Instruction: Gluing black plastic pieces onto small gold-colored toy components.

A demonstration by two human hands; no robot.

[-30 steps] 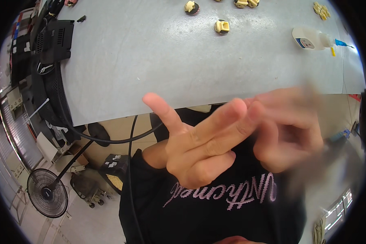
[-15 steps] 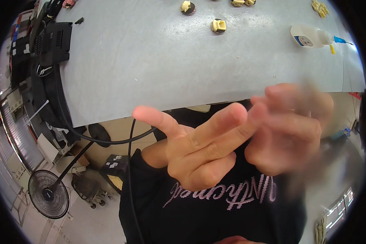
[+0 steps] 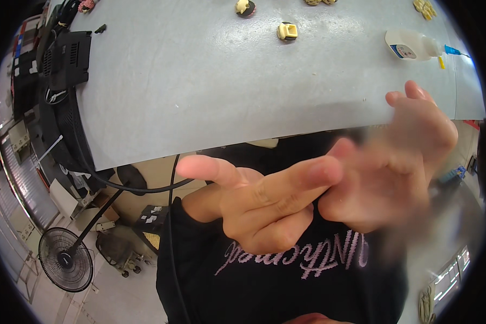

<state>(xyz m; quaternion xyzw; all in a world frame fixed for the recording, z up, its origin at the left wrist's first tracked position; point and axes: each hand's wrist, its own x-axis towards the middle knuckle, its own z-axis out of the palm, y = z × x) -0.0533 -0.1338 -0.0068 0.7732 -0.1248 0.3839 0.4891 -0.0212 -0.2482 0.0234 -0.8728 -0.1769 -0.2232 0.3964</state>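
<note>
While the left hand gapes open, the bottle lies beyond the right hand, whose grip is unclear.

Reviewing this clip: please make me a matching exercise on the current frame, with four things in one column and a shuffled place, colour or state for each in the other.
Things:
1. Left hand
2. Right hand
3. Bottle
4. Fan

Descriptions:
A. Black and round, at the picture's lower left
B. Partly blurred, at the picture's right
C. Thumb stretched out toward the picture's left
D. Whitish, with a blue tip, near the right end of the table

Pairs: 1-C, 2-B, 3-D, 4-A
</note>
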